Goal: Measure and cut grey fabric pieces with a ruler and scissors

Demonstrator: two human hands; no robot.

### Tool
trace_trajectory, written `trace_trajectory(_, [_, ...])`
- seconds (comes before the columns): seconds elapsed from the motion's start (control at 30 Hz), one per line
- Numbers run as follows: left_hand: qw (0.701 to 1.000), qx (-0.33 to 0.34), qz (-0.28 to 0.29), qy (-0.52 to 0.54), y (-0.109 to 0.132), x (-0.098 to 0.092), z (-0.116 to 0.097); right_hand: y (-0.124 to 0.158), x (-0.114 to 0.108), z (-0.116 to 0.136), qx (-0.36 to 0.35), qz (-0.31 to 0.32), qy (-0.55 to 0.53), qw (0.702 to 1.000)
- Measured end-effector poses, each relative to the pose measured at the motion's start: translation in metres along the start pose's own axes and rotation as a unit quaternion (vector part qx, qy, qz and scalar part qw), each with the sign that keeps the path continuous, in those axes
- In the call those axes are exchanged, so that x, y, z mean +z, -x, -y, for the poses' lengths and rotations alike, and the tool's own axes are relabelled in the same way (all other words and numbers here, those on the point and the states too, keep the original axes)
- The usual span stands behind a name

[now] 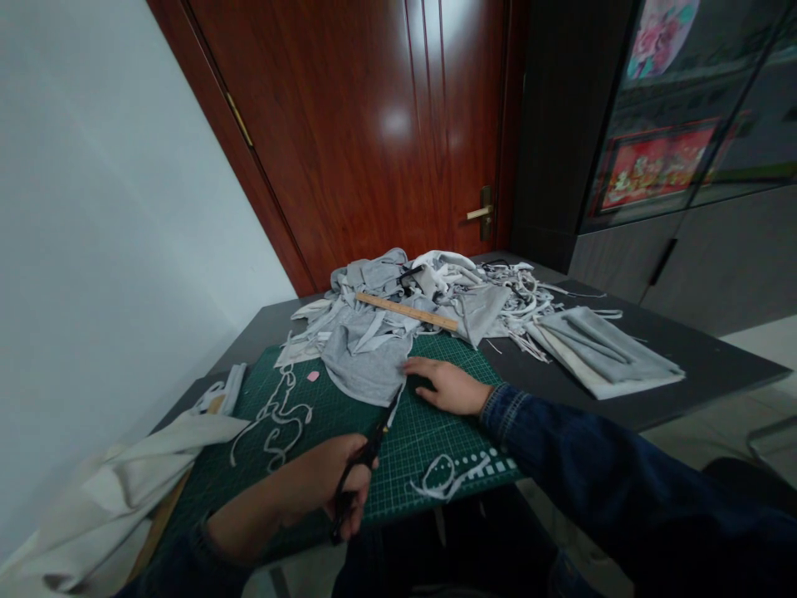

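Observation:
My left hand [317,486] grips a pair of black-handled scissors [372,448], whose blade tips reach the lower edge of a piece of grey knit fabric [364,365]. My right hand [447,386] lies flat and open on a green cutting mat [429,440], with its fingertips just beside that fabric. A wooden ruler [408,311] rests across the grey cloth pile beyond my hands. Thin white fabric strips [277,414] and a small pink piece [312,375] lie on the mat.
A dark table [685,365] holds the mat, tangled offcuts [520,291] and a folded grey-and-white cloth stack [601,353]. White cloth [105,498] drapes over the near left corner. A white wall [124,208] runs along the left, and a wooden door [367,124] stands behind the table.

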State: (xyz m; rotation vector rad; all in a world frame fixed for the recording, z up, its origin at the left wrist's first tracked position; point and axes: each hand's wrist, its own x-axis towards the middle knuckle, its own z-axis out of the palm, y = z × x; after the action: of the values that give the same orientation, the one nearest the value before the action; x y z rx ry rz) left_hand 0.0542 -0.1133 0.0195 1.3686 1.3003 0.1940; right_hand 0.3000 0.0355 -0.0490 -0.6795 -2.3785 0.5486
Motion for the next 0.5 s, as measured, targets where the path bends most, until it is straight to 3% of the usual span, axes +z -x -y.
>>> trace_trajectory(0.17, [1.0, -0.001, -0.003, 0.015, 0.006, -0.004, -0.003, 0.008, -0.001, 0.002, -0.03, 0.098, -0.001, 0.995])
trace_trajectory(0.5, [0.997, -0.023, 0.011, 0.067, 0.005, -0.016, 0.004, 0.014, -0.002, 0.003, -0.053, 0.13, 0.004, 0.99])
